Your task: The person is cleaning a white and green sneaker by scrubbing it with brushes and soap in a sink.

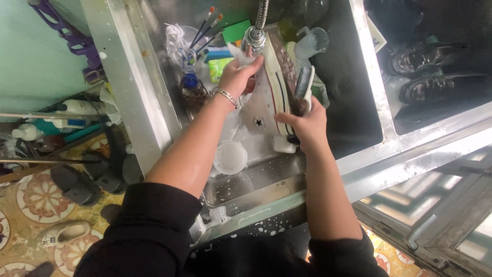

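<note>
A white high-top canvas shoe (264,100) with a star patch and dark sole is held on its side over the steel sink (359,66). My left hand (238,77), a chain bracelet on its wrist, grips the shoe's toe end just under the faucet head (253,38). My right hand (307,125) is closed on a scrubbing brush (305,84) pressed against the shoe's sole edge. Soap foam covers the sink floor beneath.
A white plastic cup (229,156) lies in the sink. Brushes and a green sponge (221,66) crowd the far corner. Two black shoes (425,56) sit in the right basin. Sandals (77,184) and bottles (77,107) lie on the tiled floor at left.
</note>
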